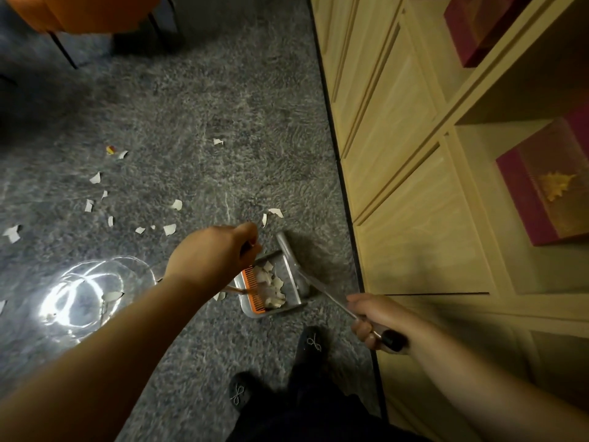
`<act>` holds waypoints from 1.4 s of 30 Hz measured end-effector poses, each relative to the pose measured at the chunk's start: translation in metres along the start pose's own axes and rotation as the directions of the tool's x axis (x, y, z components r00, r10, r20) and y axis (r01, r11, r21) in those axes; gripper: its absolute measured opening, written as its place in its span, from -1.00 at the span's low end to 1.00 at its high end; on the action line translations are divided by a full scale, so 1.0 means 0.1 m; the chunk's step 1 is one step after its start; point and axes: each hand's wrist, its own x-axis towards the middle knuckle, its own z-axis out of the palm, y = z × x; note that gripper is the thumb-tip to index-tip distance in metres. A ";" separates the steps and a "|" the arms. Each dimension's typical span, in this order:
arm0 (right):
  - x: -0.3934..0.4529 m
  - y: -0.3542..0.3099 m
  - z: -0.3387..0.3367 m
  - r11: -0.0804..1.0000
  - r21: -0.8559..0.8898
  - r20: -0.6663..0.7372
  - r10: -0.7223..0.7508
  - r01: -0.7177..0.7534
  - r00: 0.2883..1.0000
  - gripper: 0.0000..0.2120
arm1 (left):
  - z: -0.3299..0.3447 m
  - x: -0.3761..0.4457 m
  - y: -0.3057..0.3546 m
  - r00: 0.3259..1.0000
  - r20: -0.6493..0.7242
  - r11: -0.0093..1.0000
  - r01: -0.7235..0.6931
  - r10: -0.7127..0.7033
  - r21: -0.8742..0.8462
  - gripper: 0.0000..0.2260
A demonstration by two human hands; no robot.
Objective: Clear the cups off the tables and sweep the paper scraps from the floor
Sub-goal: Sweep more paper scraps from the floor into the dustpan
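A grey dustpan [288,275] with an orange comb edge [251,290] stands on the grey carpet [197,116], holding several white paper scraps [274,287]. My right hand [374,320] grips the dustpan's long metal handle [331,298] near its black end. My left hand [213,250] grips a broom handle above the pan; the bristles are mostly hidden under the hand. More white paper scraps [95,178] lie scattered on the carpet to the left and beyond the pan. No cups are in view.
A light wooden shelf unit [414,186] runs along the right, holding dark red boxes [548,183]. An orange chair with black legs [83,11] stands at the far left. A bright light patch [79,298] falls on the carpet. My dark shoes [309,346] are just below the pan.
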 end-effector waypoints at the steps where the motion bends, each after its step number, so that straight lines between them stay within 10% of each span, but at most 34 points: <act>1: -0.04 0.02 0.02 0.999 0.036 0.020 0.011 -0.012 1.000 -0.77 | 0.00 -0.03 0.00 1.000 0.006 1.000 0.004 -0.004 -0.004 -0.82; 24: -0.25 0.08 1.07 0.987 -0.106 -0.049 -0.129 0.124 0.990 -0.61 | -0.47 -1.42 -0.85 0.901 -0.077 0.891 0.405 -0.428 -0.206 -0.86; 42: 0.29 0.23 2.68 0.813 -0.582 -0.017 -0.050 0.031 0.999 -0.67 | -0.40 -2.85 -1.62 0.719 -0.067 0.720 0.680 -0.692 -0.138 -0.80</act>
